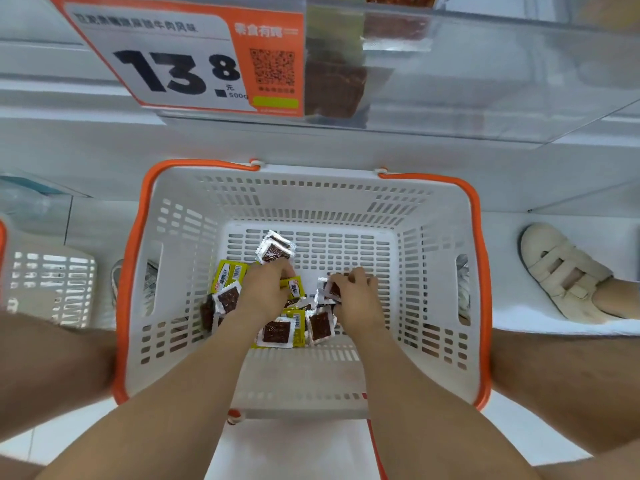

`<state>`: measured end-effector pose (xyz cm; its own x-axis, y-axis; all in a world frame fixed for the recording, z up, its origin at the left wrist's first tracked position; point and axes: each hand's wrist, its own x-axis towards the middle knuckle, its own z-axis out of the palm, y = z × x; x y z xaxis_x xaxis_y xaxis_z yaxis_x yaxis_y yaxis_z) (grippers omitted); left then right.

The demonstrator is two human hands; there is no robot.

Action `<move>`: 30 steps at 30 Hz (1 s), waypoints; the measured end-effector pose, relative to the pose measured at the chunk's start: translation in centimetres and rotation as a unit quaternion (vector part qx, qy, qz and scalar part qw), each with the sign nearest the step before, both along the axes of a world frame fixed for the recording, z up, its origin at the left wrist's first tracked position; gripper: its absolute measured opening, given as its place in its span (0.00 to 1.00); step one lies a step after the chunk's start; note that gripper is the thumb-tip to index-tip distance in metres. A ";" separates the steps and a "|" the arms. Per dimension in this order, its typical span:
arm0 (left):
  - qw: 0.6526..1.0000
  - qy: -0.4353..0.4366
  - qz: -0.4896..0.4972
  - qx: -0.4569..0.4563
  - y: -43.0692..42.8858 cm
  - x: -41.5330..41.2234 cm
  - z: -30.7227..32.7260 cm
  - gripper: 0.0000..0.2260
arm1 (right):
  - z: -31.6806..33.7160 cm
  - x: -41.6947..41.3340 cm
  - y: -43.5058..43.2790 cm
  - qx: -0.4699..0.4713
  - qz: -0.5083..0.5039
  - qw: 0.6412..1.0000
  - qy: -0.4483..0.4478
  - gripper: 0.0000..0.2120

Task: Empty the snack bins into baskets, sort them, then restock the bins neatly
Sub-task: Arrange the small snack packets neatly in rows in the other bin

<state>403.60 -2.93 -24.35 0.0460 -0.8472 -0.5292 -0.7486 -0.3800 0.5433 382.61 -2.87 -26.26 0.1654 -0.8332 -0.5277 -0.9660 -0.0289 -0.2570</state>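
A white plastic basket (433, 265) with an orange rim sits on the floor between my knees. Several small snack packets lie on its bottom, some yellow (227, 276), some clear with a dark brown square inside (277, 331). My left hand (266, 289) reaches into the pile and its fingers curl on a clear brown packet (273, 249) at the far side. My right hand (356, 292) grips a small bunch of brown packets (327, 289) at the middle of the basket.
A second white basket (48, 285) stands at the left edge. A beige shoe (561, 271) rests on the floor at the right. Above hang clear shelf bins (485, 81) and an orange price sign (194, 57) reading 13.8.
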 end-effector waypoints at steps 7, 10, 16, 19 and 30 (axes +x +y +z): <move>0.979 0.173 0.107 0.023 -0.4 -0.1 2.0 0.03 | 0.6 -0.2 -1.6 -0.020 -0.210 0.960 -0.185 0.12; 0.966 0.181 0.183 0.023 -0.6 0.2 2.5 0.03 | 2.2 0.6 -3.1 0.070 -0.343 0.888 -0.299 0.13; 0.908 0.271 0.316 0.040 -1.4 -0.1 5.3 0.08 | 6.3 0.7 -5.0 0.327 -0.468 0.675 -0.467 0.04; 0.875 0.355 0.324 0.058 -1.6 -0.6 7.0 0.09 | 7.9 1.2 -4.9 0.361 -0.417 0.695 -0.461 0.05; 0.822 0.425 0.378 0.008 -1.4 0.2 9.0 0.12 | 10.3 2.4 -4.7 0.323 -0.346 0.732 -0.490 0.18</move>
<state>403.83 -4.35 -15.40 0.1645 -0.7386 -0.6538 0.3529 -0.5749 0.7382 385.05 -7.58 -15.93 0.3848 -0.5263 -0.7583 -0.0348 0.8127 -0.5817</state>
